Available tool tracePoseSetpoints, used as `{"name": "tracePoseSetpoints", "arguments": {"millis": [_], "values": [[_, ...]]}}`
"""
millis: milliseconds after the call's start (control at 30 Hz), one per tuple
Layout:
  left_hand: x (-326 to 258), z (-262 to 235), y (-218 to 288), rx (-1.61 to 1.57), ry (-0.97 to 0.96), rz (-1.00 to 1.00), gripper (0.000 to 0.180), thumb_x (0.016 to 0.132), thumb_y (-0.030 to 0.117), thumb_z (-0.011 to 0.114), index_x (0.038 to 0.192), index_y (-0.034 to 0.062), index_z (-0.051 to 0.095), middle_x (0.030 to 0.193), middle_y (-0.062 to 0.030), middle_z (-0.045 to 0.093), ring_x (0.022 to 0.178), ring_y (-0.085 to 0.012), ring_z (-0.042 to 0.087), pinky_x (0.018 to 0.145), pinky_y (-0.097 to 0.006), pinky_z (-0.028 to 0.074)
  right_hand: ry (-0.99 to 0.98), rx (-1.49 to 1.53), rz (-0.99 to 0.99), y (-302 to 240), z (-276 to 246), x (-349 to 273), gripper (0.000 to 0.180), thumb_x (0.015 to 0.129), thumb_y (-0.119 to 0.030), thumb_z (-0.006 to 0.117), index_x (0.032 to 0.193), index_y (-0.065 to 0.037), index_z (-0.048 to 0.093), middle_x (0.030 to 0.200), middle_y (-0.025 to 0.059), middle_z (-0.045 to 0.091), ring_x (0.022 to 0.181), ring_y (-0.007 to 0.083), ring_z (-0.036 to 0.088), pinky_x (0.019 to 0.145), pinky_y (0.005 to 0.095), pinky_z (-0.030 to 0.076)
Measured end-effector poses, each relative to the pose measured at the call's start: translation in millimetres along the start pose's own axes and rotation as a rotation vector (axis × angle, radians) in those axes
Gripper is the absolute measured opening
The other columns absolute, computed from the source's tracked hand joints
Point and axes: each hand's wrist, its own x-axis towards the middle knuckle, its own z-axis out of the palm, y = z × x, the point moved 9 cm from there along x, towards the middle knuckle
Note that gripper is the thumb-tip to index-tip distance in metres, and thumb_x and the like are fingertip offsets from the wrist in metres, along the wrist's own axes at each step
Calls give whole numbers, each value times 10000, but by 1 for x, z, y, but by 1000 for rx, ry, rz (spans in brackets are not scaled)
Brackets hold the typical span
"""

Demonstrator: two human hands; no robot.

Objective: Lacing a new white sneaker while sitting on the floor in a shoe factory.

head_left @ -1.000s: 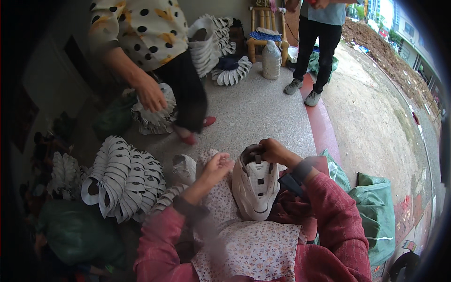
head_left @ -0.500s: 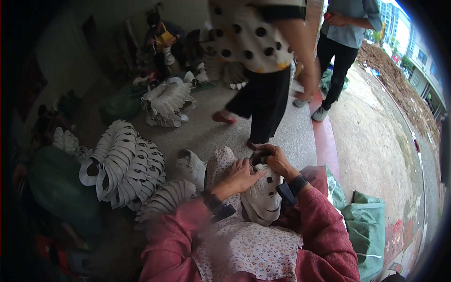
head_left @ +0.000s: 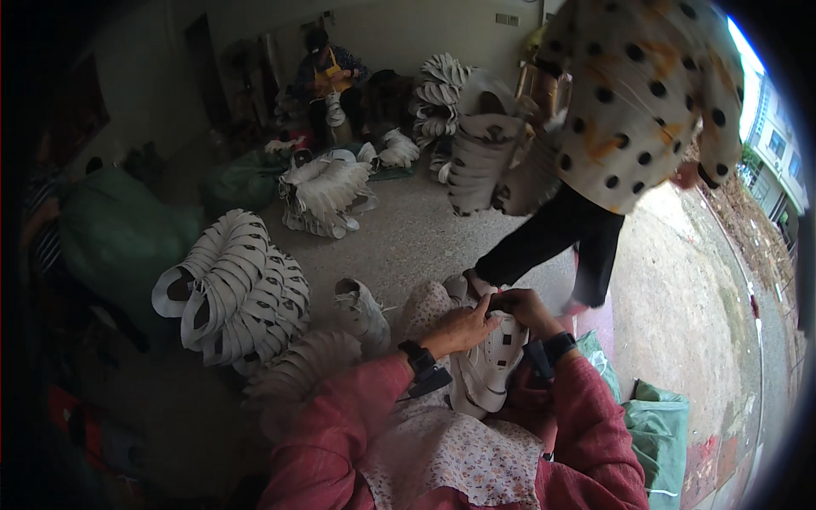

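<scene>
On my lap rests a white shoe upper (head_left: 485,364) with small dark square patches, its toe end toward me. My left hand (head_left: 464,329) lies along the upper's left side near the collar, thumb and fingers closed on its edge. At the far end, the bent fingers of my right hand (head_left: 524,311) grip the collar edge. The fingertips are partly hidden, so the exact grip is unclear. A flower-patterned apron (head_left: 459,444) covers my lap under the upper. Left of my knee stands a white shoe upper (head_left: 363,313) with loose laces.
Nested stacks of pale uppers (head_left: 234,289) stand at the left, with more uppers (head_left: 323,194) beyond. Green sacks (head_left: 127,225) lie left and right. A person in a dotted top (head_left: 633,110) walks close ahead carrying stacked uppers (head_left: 486,161). Another person (head_left: 327,76) sits at the back.
The person in the dotted top has moved right, and the stacked uppers they carry now show. The standing person at the right is no longer visible. My hands stay at the upper's collar, fingers slightly shifted.
</scene>
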Motion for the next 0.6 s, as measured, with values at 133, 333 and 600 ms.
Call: {"name": "tracePoseSetpoints", "arguments": {"millis": [133, 333, 600], "values": [[7, 8, 0, 48, 41, 123, 740, 996, 484, 442, 1462, -65, 273, 984, -349, 642, 931, -488, 637, 811, -523, 497, 233, 189, -50, 4, -7, -8, 300, 929, -79, 588, 1188, 69, 619, 1055, 124, 687, 948, 199, 642, 853, 309, 506], [0, -1, 20, 108, 70, 126, 697, 1000, 462, 441, 1401, -103, 358, 910, -318, 648, 886, -481, 638, 786, -533, 506, 338, 174, -24, -8, -6, -22, 466, 1000, -362, 489, 1132, 60, 636, 1007, 170, 699, 967, 251, 658, 870, 326, 487], [-23, 2, 12, 83, 183, 78, 683, 968, 442, 518, 1408, -67, 397, 925, -265, 666, 866, -434, 660, 754, -510, 523, 377, -122, 24, -14, 9, -23, 326, 966, -376, 577, 986, -56, 636, 951, 144, 654, 923, 350, 630, 809, 423, 487]]}}
